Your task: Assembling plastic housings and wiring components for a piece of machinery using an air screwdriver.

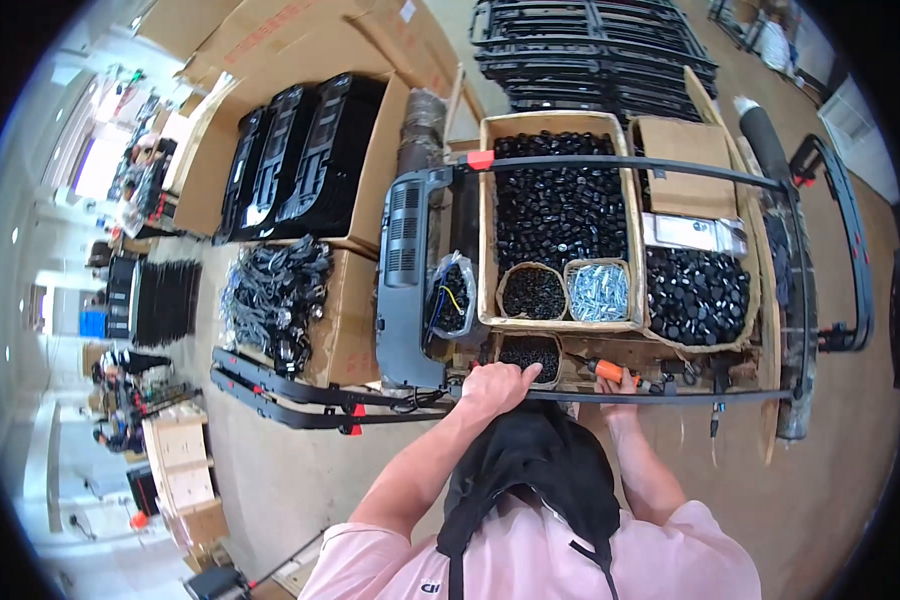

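Observation:
A long black frame (pixel 660 398) lies across the work area in front of me, with a dark plastic housing (pixel 406 280) with vent slots along its left end. My left hand (pixel 500 390) is closed over the frame's near bar, its thumb pointing right beside a small box of tiny black screws (pixel 532 352). The undersides of those fingers are hidden. In my right hand (pixel 618 384) is an orange and black power screwdriver (pixel 604 370), held just beyond the same bar with its tip toward the left.
Beneath the frame, a large carton (pixel 488 230) holds black caps and two smaller boxes, one with silver screws (pixel 599 292). Round black pieces (pixel 698 292) fill a box at right. Cables (pixel 282 295) and cartoned black panels (pixel 332 150) are at left; stacked frames (pixel 595 50) lie behind.

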Demonstrator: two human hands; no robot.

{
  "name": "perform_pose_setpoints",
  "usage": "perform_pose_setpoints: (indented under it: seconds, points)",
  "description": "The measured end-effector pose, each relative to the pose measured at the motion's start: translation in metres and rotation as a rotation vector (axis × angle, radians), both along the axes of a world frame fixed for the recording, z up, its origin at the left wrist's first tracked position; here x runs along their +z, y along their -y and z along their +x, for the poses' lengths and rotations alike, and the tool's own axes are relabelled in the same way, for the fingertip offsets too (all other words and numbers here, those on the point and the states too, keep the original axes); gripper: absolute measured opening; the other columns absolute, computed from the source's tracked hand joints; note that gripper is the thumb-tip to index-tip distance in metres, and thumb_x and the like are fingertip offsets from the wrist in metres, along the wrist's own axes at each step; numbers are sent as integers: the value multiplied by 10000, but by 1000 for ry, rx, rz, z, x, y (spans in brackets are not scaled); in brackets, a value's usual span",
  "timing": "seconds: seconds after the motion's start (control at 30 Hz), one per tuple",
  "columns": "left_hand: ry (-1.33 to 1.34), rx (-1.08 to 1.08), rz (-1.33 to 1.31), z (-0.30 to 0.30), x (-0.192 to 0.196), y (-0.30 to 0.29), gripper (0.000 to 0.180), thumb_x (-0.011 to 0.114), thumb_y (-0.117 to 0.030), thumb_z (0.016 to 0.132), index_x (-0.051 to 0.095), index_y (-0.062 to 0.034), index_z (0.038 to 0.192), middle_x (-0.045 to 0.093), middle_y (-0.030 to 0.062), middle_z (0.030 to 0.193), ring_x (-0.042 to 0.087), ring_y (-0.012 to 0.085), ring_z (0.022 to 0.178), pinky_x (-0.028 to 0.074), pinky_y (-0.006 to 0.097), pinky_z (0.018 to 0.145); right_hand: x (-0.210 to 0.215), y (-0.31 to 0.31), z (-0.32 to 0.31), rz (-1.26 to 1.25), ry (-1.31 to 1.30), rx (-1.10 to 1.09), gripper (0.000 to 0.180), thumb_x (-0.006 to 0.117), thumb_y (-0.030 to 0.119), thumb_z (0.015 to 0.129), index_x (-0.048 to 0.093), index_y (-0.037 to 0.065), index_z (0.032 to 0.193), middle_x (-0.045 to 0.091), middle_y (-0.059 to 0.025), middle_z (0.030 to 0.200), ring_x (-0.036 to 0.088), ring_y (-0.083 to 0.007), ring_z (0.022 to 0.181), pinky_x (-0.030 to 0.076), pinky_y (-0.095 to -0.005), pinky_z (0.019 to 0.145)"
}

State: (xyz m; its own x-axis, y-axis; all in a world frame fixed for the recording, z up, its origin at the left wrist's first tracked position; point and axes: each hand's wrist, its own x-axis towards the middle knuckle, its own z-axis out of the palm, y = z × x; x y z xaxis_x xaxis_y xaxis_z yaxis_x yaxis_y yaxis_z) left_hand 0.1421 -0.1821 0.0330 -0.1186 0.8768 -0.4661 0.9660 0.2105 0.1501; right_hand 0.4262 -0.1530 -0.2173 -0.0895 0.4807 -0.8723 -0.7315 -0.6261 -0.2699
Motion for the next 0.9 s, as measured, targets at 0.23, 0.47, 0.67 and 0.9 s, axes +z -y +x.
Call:
perform_pose_setpoints:
  seconds: [0.23,0.47,0.67,0.9]
  points:
    - [4,79,-42,0,4,-2,756,398,-604,1092,806,-48,783,770,187,773,784,341,752,632,466,712,59,15,13,112,26,919,315,676,350,1016,716,59,1130,773,-82,976,752,-230,860,602,-337,690]
    - [47,193,-91,4,14,-4,727,412,-615,1081,815,-50,864,781,193,821,790,324,769,630,472,682,282,-52,4,513,181,1962,244,687,245,977,813,57,1069,785,-54,976,733,-156,868,579,-289,744]
    - [187,238,434,4,12,18,346,680,-425,985,724,-82,993,734,111,925,710,299,936,546,440,868,301,-230,-91,1481,988,1370,280,666,200,1011,742,26,1217,773,-144,1110,739,-227,974,575,-360,867]
    - [662,240,685,47,31,104,274,668,-360,997,699,-89,1022,697,125,999,678,351,980,549,444,876,239,-453,-202,1605,1619,1419,583,540,483,1072,634,-6,1376,701,-276,1281,656,-420,1231,490,-476,1075]
